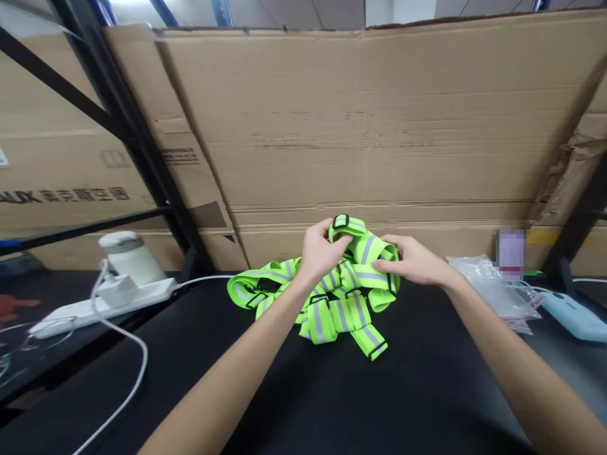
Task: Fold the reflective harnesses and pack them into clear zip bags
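Observation:
A tangled heap of neon-yellow reflective straps (332, 319) with grey stripes and black buckles lies on the black tabletop (360, 404). My left hand (318, 251) is closed on one strap at the top of the heap, close to a black slider buckle (340, 221). On the other side, my right hand (411, 260) pinches a strap loop at the heap's right edge, thumb in front and fingers behind. Part of the heap is hidden behind my left wrist. One strap end with a black buckle (378, 349) sticks out toward me.
Cardboard panels (303, 126) stand behind the table. At left are a white power strip (104, 306), a cable (142, 360), a white bottle (135, 259) and a black metal frame (142, 151). Clear plastic bags (493, 291) and a light-blue device (576, 316) lie at right.

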The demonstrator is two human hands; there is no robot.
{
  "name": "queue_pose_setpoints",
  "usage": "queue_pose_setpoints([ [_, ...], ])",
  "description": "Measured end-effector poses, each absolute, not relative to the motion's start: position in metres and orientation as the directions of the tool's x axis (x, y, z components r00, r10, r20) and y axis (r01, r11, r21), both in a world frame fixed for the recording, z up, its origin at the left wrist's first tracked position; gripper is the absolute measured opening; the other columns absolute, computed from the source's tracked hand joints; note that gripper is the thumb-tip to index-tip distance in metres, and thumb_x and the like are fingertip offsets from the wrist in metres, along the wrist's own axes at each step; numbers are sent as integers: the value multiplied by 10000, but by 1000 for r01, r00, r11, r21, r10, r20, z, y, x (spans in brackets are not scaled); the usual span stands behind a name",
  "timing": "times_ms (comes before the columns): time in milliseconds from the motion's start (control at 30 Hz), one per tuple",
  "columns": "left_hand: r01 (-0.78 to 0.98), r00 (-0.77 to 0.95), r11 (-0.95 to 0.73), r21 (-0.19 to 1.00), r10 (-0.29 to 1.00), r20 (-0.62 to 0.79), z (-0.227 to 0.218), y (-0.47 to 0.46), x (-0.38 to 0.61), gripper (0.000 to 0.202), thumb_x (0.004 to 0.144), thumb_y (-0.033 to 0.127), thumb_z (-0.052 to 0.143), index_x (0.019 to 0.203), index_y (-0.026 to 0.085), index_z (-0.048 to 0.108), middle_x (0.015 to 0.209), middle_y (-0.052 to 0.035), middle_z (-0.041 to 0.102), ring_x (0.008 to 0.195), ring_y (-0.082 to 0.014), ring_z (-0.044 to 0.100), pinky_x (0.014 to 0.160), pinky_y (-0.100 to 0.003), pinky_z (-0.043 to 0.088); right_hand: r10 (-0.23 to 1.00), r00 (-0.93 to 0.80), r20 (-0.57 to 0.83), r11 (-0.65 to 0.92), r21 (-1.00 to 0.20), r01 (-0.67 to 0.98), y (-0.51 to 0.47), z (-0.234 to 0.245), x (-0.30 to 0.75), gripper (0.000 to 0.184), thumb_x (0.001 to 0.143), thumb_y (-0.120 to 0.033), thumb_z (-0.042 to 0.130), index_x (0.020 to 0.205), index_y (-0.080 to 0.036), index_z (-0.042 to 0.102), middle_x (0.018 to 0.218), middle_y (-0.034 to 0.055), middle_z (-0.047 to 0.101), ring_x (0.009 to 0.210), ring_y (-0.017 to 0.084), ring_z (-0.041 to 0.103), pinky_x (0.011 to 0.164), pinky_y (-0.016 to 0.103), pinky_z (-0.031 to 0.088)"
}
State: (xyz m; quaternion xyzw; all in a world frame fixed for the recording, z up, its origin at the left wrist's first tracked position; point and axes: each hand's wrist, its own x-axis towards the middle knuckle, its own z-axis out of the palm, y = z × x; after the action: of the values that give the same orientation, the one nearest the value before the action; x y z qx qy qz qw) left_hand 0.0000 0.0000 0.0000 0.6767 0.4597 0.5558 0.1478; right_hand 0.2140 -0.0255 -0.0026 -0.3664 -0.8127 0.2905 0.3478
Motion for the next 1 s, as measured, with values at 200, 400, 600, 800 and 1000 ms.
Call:
queue_pose_setpoints([
  [200,299,-24,-540,787,820,572,-9,6,6,299,794,398,733,958,148,712,1024,-77,740,1007,-275,681,898,-368,561,790,-309,530,606,-598,525,-29,13,252,249,887,-374,606,746,-173,647,667,-9,618,618,142,546,567,247,401],
  [400,-176,0,-153,972,988,156,-7,10,2,312,952,473,599,855,184,533,839,-52,657,698,-177,683,578,-285,588,809,145,570,529,-813,243,-8,19,301,315,764,-477,702,663,-190,618,582,23,629,523,160,578,497,265,442],
  [600,-243,49,30,970,999,-19,-14,20,-7,158,1032,320,470,980,181,526,691,-27,622,643,-162,705,671,-300,635,791,367,490,478,-869,130,10,13,327,276,746,-395,601,935,-207,677,655,27,695,606,191,667,569,293,510],
  [800,-70,475,-17,997,879,49,-14,7,-3,438,994,535,467,1234,192,598,1174,-137,724,1119,-276,707,1042,-423,537,797,273,538,442,-829,342,6,6,321,256,655,-337,699,835,-160,740,773,58,726,678,187,626,610,284,470],
  [1000,489,787,-291,823,554,-272,-2,-22,-1,958,475,533,936,1357,337,619,1440,-38,596,1374,-361,499,1125,-439,435,735,343,585,347,-759,551,1,8,315,334,671,-465,766,796,-156,771,586,-2,582,537,134,441,518,265,324],
])
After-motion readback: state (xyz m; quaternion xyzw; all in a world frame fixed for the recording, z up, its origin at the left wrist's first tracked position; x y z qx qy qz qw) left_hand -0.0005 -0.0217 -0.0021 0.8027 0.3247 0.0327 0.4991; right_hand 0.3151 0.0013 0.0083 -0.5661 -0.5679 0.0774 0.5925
